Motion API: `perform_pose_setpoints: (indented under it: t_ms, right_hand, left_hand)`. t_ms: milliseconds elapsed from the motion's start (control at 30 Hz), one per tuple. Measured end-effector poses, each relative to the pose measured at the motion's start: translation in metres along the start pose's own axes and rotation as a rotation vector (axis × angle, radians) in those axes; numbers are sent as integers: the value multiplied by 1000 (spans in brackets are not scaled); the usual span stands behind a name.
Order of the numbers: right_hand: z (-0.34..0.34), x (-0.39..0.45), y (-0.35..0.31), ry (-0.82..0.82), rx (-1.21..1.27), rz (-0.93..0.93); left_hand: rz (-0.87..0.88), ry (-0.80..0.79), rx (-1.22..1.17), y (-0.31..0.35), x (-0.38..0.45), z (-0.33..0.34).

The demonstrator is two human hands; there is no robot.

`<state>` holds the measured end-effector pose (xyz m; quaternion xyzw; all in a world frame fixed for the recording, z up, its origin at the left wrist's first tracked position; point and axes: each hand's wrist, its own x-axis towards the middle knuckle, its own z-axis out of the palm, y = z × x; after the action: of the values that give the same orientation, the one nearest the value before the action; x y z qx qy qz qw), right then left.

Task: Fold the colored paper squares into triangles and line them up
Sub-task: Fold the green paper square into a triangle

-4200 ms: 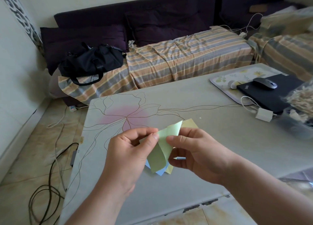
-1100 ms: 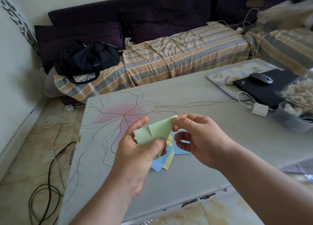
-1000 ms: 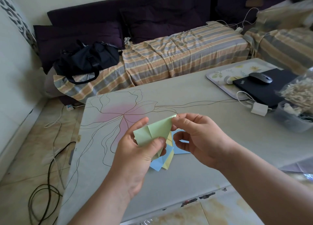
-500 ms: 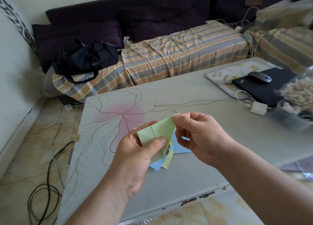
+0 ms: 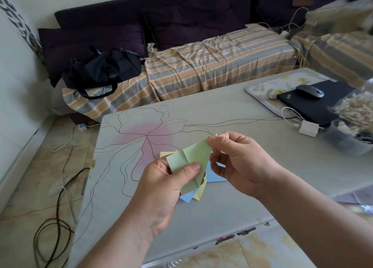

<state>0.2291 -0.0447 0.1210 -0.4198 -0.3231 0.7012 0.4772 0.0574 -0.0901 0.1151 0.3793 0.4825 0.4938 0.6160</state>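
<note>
A striped sofa (image 5: 212,65) spans the upper half of the frame, with a black bag (image 5: 103,69) on its left end. Below it the grey bench (image 5: 252,138), printed with a pink flower outline, fills the middle. At the right edge of the bench lie a patterned tray (image 5: 260,90), a dark laptop (image 5: 310,104) with a mouse (image 5: 309,91) on top, a white charger (image 5: 308,128) and a clear tub (image 5: 347,144).

In the lower centre, the left hand (image 5: 161,189) holds a green paper (image 5: 191,162) above the bench, its grip pinching the lower part with the thumb pressed on the front. The right hand (image 5: 240,162) pinches the paper's upper right corner between thumb and forefinger. The green paper is partly folded, with creases showing near its left side.

Under the hands, flat on the bench, lie blue paper (image 5: 215,176) and yellow paper (image 5: 199,193), overlapping, mostly hidden by the green sheet.
</note>
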Motion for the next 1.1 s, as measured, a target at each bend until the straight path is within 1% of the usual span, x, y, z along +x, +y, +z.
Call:
perform_pose_setpoints:
  t_ms: [200,400,700,967,1100]
  right_hand:
    - [-1,1,1,-27,-11,-8]
    - [-1,-1,0,-45,-2,-1]
    - [0,-1,1,-19,114,16]
    - [2,-3,0,-64,61,14]
    - [1,-2,0,-69,38,8]
  left_hand:
    - [-27,-1,-19,2,-1,2]
    - [-21,41,-26,4,-1,0]
    - [-44,-16,-38,4,-2,1]
    - [-31,5,-18,3,-1,-2]
    - [-3,14,57,1,0,-4]
